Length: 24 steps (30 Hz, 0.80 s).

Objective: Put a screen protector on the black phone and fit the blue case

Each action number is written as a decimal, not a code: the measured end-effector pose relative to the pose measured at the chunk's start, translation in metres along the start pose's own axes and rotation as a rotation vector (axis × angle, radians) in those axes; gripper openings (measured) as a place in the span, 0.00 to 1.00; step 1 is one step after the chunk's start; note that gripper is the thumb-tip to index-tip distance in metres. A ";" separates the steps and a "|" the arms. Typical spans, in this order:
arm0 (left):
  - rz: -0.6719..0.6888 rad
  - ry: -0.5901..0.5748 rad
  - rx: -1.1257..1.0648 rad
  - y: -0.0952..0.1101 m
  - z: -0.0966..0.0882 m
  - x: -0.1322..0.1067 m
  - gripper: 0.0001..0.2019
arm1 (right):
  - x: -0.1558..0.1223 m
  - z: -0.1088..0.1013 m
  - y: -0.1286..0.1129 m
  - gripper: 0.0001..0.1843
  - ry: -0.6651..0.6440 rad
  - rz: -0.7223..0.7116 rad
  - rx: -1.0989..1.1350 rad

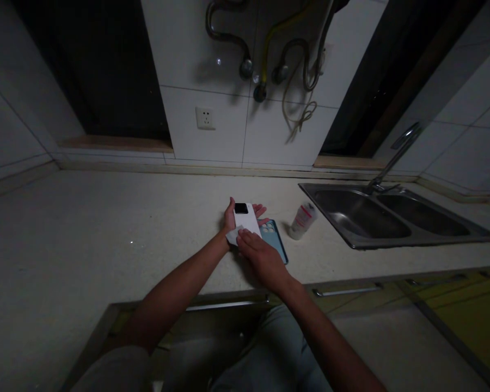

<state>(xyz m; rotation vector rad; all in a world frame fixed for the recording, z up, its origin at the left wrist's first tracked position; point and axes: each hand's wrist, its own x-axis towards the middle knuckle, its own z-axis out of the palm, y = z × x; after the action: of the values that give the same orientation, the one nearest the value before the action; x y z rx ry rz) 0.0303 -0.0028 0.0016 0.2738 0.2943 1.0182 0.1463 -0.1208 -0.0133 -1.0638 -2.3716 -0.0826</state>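
Note:
A white smartphone (248, 220) with a black camera block lies back side up in my left hand (229, 216). The thumb is along its left edge, and the fingers come out from under its right side. My right hand (259, 254) presses a small grey-white cloth or tissue (233, 236) against the lower part of the phone's back. Just right of the phone, a blue-green phone case (278, 246) with round camera openings rests on the counter, partly covered by my hands.
A plastic cup (302, 221) with red print stands right of the case. Beyond it, a double steel sink (351, 239) with a faucet (394, 158) is set into the pale counter (85, 245). Hoses and valves (246, 68) hang on the tiled wall above a socket (205, 118).

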 end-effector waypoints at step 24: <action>-0.023 0.052 -0.035 -0.006 -0.001 0.001 0.39 | 0.013 -0.009 0.003 0.22 0.043 -0.016 0.039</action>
<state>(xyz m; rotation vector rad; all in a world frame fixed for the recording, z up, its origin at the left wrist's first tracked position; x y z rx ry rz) 0.0353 -0.0047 -0.0022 0.2119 0.3251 1.0078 0.1452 -0.1121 0.0007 -1.0151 -2.3339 -0.0645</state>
